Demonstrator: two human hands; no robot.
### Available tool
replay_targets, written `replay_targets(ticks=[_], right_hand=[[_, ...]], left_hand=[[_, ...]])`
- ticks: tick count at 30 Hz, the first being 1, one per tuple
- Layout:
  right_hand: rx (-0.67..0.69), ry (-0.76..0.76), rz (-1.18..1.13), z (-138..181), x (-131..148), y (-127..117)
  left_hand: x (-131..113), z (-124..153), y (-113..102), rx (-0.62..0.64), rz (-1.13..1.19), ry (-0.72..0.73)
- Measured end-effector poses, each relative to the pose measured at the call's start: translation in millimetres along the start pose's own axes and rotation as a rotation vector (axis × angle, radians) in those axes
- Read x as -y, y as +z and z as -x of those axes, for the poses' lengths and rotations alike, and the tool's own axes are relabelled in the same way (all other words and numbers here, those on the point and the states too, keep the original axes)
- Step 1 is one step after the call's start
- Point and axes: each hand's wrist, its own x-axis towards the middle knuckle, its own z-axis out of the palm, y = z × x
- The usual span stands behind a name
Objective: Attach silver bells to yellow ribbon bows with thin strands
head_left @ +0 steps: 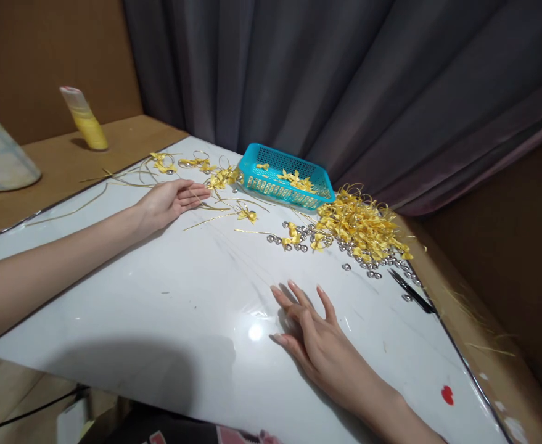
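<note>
I have the left hand [173, 202] open, left of the turquoise perforated plastic basket [253, 163], fingertips beside yellow, gold-stemmed artificial flowers [224, 177]. My right hand [314, 336], empty, fingers spread, is in front of the basket. Yellow blooms [298, 180] lie inside it; a tangled yellow heap [363, 225] sits right of it.

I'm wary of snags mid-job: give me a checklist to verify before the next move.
1. Left hand clear of glossy yellow ribbon pieces: cannot tell; open, fingertips close by.
2. Right hand empty: ok; fingers spread, nothing visibly held.
3. Turquoise perforated rectangular plastic basket upright: ok.
4. Small round shiny silver pieces contained: not ok; scattered on the white tabletop.
5. Slim black pointed tool clear of both hands: ok; lies near the tabletop's right edge.
</note>
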Motion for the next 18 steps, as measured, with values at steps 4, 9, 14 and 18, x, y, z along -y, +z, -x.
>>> replay_targets(ticks=[4,9,14,18], right_hand=[[-0.026,0.029,-0.049,0.9,-4.1,2.2],[-0.065,0.046,-0.064,-7.4,-10.0,1.5],[-0.018,0.024,-0.07,-20.6,-6.3,-0.2],[-0.019,0.015,-0.034,-18.1,-3.6,-1.6]], left_hand=[[1.1,1.5,1.0,0.004,-0.024,0.005],[2.6,2.5,1.9,0.023,-0.04,0.023],[1.9,2.1,1.9,0.01,-0.031,0.009],[0.3,0.5,0.4,-0.006,-0.008,-0.011]])
